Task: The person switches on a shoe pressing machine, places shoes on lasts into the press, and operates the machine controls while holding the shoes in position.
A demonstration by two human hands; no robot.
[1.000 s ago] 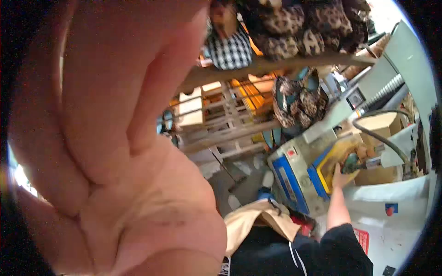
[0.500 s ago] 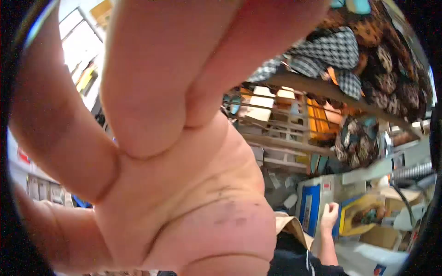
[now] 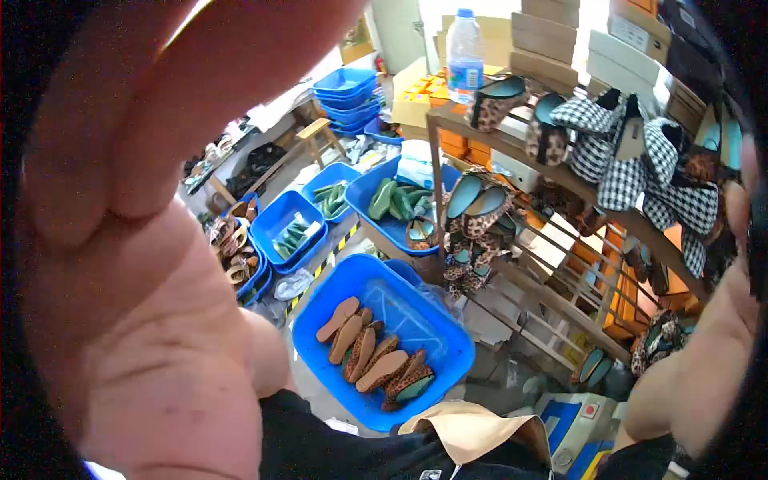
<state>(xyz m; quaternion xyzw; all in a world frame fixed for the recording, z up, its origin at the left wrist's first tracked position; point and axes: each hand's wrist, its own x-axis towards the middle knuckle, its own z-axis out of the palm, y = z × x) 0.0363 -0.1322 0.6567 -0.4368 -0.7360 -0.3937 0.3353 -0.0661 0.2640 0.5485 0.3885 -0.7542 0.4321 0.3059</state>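
Head view, one moment, two hands. Item: my left hand (image 3: 160,272), palm toward the lens, very close; fingers cut off above, grip width and any hold cannot be told. Item: my right hand (image 3: 696,368), at the right edge, partly cropped; grip likewise cannot be told. Item: blue bin (image 3: 400,300), low between my hands in the picture, containing leopard-print shoes (image 3: 384,370), several with tan soles up. Item: wooden rack (image 3: 552,172), right of the bin, bearing checked shoes (image 3: 624,184) and a plastic bottle (image 3: 465,60).
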